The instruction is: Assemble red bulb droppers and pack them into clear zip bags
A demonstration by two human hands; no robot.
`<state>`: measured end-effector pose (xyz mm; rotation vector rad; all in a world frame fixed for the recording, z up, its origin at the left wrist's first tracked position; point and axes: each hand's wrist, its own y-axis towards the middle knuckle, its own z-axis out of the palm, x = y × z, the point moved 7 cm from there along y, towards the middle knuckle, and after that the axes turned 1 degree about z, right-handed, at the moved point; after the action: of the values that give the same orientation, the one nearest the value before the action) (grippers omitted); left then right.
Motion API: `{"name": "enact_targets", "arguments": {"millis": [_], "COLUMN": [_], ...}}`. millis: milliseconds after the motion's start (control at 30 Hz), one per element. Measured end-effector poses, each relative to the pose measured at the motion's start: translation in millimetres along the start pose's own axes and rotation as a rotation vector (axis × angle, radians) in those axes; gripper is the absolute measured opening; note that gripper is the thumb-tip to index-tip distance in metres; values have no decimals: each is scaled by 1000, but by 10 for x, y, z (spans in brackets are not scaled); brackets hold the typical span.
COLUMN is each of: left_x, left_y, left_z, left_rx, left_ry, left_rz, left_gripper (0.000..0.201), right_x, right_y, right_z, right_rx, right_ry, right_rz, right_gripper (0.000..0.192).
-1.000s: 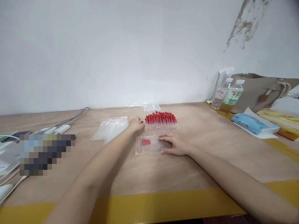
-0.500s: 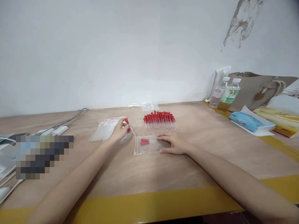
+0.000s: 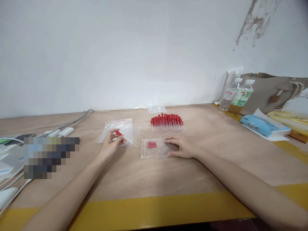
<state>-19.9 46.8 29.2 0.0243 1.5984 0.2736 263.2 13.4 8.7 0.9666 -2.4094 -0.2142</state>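
Observation:
My left hand (image 3: 113, 141) pinches a glass dropper (image 3: 128, 140) by its red rubber bulb, its clear tube slanting down to the right. To the right of the tip lies a clear zip bag (image 3: 157, 152), flat on the table, with two red bulbs (image 3: 152, 145) showing inside. My right hand (image 3: 181, 147) rests on the bag's right end, fingers stretched out and thumb apart. Behind the bag is a row of several droppers (image 3: 168, 123), red bulbs pointing to the wall. Flat clear zip bags (image 3: 125, 125) lie behind and beside my left hand.
Another clear bag (image 3: 156, 109) lies against the wall. White chargers and a grey cable (image 3: 79, 119) are at the left, near a blurred patch. On the right stand two bottles (image 3: 241, 96), a grey handbag (image 3: 269, 93) and tissue packs (image 3: 264, 123). Yellow tape (image 3: 144, 208) lines the front edge.
My left hand has drawn back left and towards me with the dropper, and its tip is now apart from the zip bag. My right hand stays on the bag. The view has shifted slightly.

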Motion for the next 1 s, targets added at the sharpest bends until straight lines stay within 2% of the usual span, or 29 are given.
{"name": "enact_targets", "arguments": {"millis": [167, 400, 667, 867, 1000], "left_x": [87, 220, 238, 163, 165], "left_y": [-57, -232, -333, -323, -330], "left_z": [87, 305, 518, 532, 574], "left_rx": [95, 157, 416, 367, 373], "left_ry": [99, 41, 284, 455, 530], "left_rz": [6, -78, 0, 192, 251], "left_gripper": [48, 45, 29, 23, 22], "right_x": [-5, 10, -4, -24, -25], "right_y": [3, 1, 3, 3, 4], "right_z": [6, -4, 9, 20, 24], "right_rx": [6, 0, -2, 0, 3], "right_ry": [10, -4, -5, -8, 1], "right_rz": [-4, -1, -12, -10, -11], "right_gripper": [60, 60, 59, 60, 60]}}
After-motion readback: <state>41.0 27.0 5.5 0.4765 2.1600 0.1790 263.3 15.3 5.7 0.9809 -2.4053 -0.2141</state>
